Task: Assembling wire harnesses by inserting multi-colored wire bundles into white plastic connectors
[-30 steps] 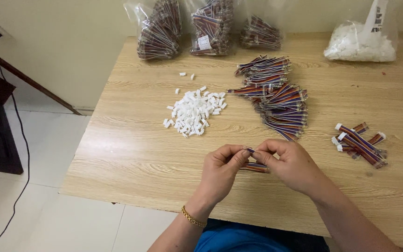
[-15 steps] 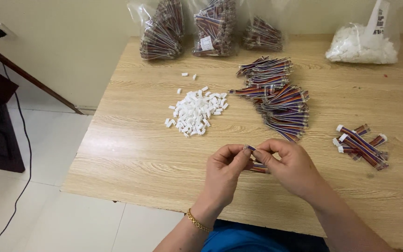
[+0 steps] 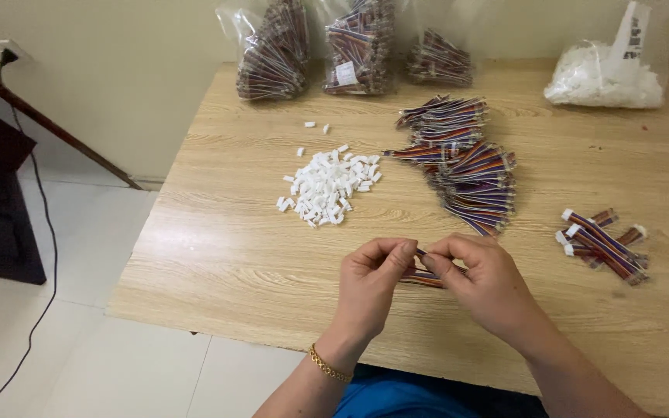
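Observation:
Both my hands meet just above the wooden table point(image 3: 218, 255) near its front edge. My left hand point(image 3: 373, 282) and my right hand point(image 3: 482, 282) pinch the same short multicoloured wire bundle point(image 3: 421, 277) between fingertips; most of it is hidden by my fingers. A heap of small white plastic connectors point(image 3: 327, 186) lies beyond my left hand. A pile of loose multicoloured wire bundles point(image 3: 466, 166) lies beyond my right hand. A few wire bundles with white connectors on their ends point(image 3: 602, 244) lie to the right of my right hand.
Three clear bags of wire bundles point(image 3: 350, 46) stand along the table's back edge, and a clear bag of white connectors point(image 3: 609, 73) at the back right. Two stray connectors point(image 3: 317, 126) lie apart. A dark cable point(image 3: 44, 255) hangs off to the left over a tiled floor.
My hands stay together on the wire bundle with only small finger shifts. The view has drifted slightly.

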